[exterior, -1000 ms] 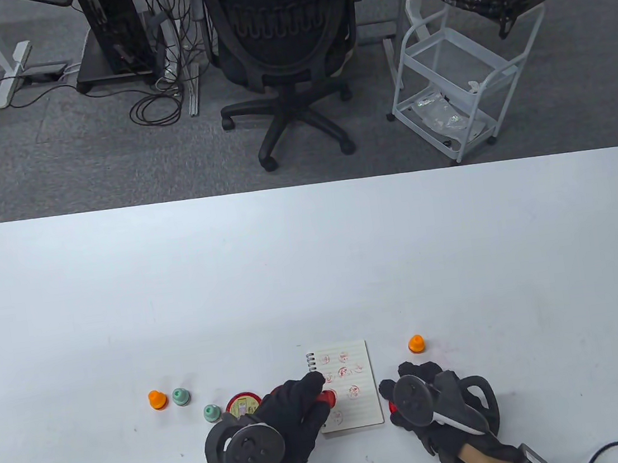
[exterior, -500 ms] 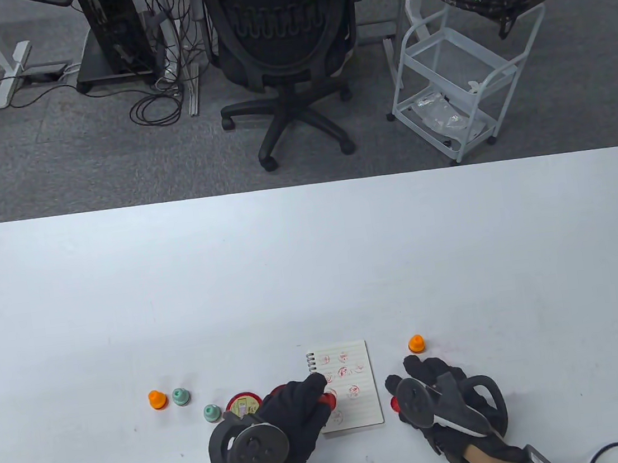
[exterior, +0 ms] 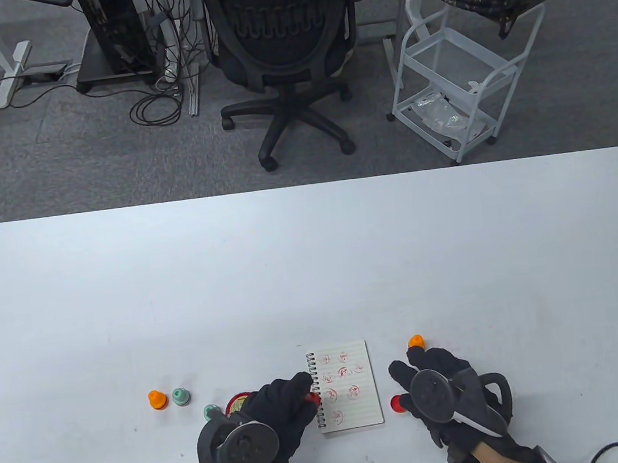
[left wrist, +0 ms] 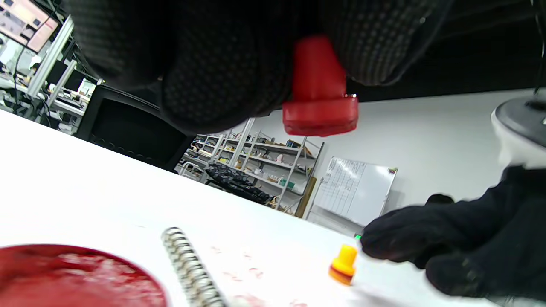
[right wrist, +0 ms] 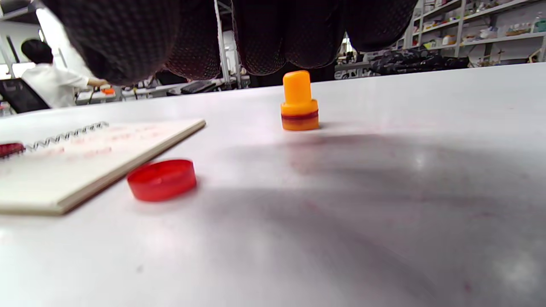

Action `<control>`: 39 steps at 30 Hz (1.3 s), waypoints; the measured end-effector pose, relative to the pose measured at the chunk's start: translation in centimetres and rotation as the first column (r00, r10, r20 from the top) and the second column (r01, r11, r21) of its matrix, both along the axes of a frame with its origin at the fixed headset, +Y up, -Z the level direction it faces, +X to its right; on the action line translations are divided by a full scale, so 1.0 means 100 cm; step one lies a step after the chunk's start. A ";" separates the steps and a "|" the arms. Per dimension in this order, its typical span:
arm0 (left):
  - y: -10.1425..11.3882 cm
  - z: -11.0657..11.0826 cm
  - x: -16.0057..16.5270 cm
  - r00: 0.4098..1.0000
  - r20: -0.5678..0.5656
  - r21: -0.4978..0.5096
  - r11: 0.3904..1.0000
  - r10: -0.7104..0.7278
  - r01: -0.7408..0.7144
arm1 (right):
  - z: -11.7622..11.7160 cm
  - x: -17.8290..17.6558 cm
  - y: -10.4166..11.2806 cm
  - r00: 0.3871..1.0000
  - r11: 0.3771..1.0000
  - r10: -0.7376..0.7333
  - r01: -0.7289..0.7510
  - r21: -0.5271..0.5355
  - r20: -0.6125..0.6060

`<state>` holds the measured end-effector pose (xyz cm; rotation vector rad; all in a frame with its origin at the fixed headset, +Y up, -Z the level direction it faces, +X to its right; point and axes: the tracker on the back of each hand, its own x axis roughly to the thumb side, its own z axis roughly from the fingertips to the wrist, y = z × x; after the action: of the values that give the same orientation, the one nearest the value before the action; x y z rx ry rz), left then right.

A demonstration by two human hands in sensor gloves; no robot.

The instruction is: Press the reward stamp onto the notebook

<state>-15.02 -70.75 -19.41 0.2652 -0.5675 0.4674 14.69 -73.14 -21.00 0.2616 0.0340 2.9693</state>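
The left hand [exterior: 277, 410] pinches a red reward stamp [left wrist: 318, 91] between its gloved fingers, face down and clear of the table [exterior: 314, 276], just at the coil edge of the spiral notebook [exterior: 348, 387], whose open page lies flat and carries several red prints. The right hand [exterior: 437, 384] hovers palm down with loose, straight fingers holding nothing, near an upright orange stamp [right wrist: 299, 102] and beside a small red cap [right wrist: 162, 179] that lies just off the notebook's right edge. A round red ink pad [left wrist: 72, 277] sits open left of the notebook, with two green stamps [exterior: 180, 396] and another orange one [exterior: 157, 400] further left.
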 end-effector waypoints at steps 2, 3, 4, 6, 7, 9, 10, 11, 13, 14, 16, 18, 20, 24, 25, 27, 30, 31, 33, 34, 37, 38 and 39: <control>0.000 -0.001 -0.002 0.998 -0.009 0.006 0.998 -0.057 0.057 | 0.000 0.005 0.004 0.999 0.999 -0.032 0.032 0.025 0.007; 0.000 -0.001 -0.002 0.997 -0.012 0.008 0.997 -0.077 0.077 | 0.000 0.007 0.006 0.999 0.999 -0.040 0.039 0.034 0.016; -0.001 -0.002 -0.003 0.993 -0.018 0.014 0.993 -0.115 0.115 | 0.000 0.011 0.008 0.998 0.998 -0.048 0.046 0.048 0.029; -0.002 -0.003 -0.003 0.985 -0.024 0.023 0.985 -0.169 0.170 | -0.001 0.017 0.011 0.997 0.996 -0.062 0.059 0.063 0.052; -0.003 -0.004 -0.003 0.978 -0.029 0.029 0.978 -0.205 0.206 | -0.001 0.021 0.012 0.995 0.996 -0.074 0.070 0.064 0.063; -0.005 -0.005 -0.002 0.965 -0.034 0.038 0.965 -0.259 0.260 | -0.003 0.025 0.012 0.992 0.994 -0.096 0.091 0.064 0.077; -0.007 -0.007 -0.001 0.955 -0.033 0.036 0.955 -0.293 0.294 | -0.004 0.028 0.012 0.990 0.992 -0.112 0.106 0.061 0.089; -0.009 -0.008 0.000 0.945 -0.032 0.033 0.945 -0.325 0.326 | -0.004 0.030 0.012 0.987 0.991 -0.124 0.119 0.056 0.098; -0.013 -0.010 0.001 0.931 -0.030 0.029 0.931 -0.364 0.365 | -0.005 0.032 0.011 0.984 0.990 -0.139 0.134 0.049 0.110; -0.015 -0.012 0.002 0.919 -0.027 0.023 0.919 -0.393 0.394 | -0.006 0.034 0.011 0.982 0.988 -0.150 0.146 0.045 0.116; -0.018 -0.013 0.003 0.909 -0.024 0.019 0.909 -0.415 0.416 | -0.006 0.035 0.010 0.980 0.987 -0.158 0.154 0.041 0.119; -0.022 -0.016 0.004 0.903 -0.013 0.004 0.903 -0.430 0.430 | -0.007 0.035 0.010 0.980 0.987 -0.161 0.157 0.043 0.120; -0.026 -0.018 0.005 0.898 0.000 -0.015 0.898 -0.440 0.440 | -0.007 0.035 0.010 0.979 0.986 -0.164 0.159 0.048 0.118; -0.033 -0.022 0.009 0.880 0.023 -0.037 0.879 -0.475 0.476 | -0.007 0.035 0.009 0.980 0.986 -0.166 0.160 0.054 0.114; -0.035 -0.022 0.009 0.877 0.025 -0.041 0.876 -0.481 0.481 | -0.007 0.036 0.009 0.980 0.986 -0.166 0.160 0.054 0.113; -0.040 -0.025 0.010 0.866 0.035 -0.061 0.864 -0.498 0.500 | -0.007 0.036 0.009 0.980 0.986 -0.165 0.160 0.056 0.113; -0.040 -0.027 0.009 0.882 0.033 -0.084 0.878 -0.471 0.472 | -0.007 0.036 0.009 0.979 0.985 -0.170 0.164 0.058 0.112; -0.040 -0.027 0.009 0.879 0.032 -0.076 0.876 -0.476 0.477 | -0.007 0.036 0.009 0.979 0.984 -0.171 0.166 0.059 0.111; -0.040 -0.028 0.010 0.880 0.043 -0.095 0.875 -0.473 0.475 | -0.007 0.036 0.009 0.979 0.984 -0.171 0.166 0.058 0.110; -0.039 -0.028 0.011 0.881 0.044 -0.109 0.874 -0.472 0.474 | -0.007 0.036 0.009 0.979 0.985 -0.170 0.164 0.057 0.110; -0.039 -0.029 0.012 0.877 0.051 -0.117 0.869 -0.479 0.481 | -0.007 0.036 0.009 0.981 0.986 -0.164 0.159 0.054 0.107; -0.039 -0.029 0.012 0.875 0.051 -0.118 0.867 -0.481 0.483 | -0.007 0.036 0.009 0.981 0.986 -0.163 0.158 0.054 0.106; -0.039 -0.029 0.012 0.874 0.051 -0.116 0.867 -0.482 0.485 | -0.007 0.035 0.009 0.981 0.986 -0.162 0.157 0.053 0.106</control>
<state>-13.79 -74.65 -22.29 -0.0094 -0.5986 0.0147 18.24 -72.19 -21.69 0.1008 -0.0638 2.8219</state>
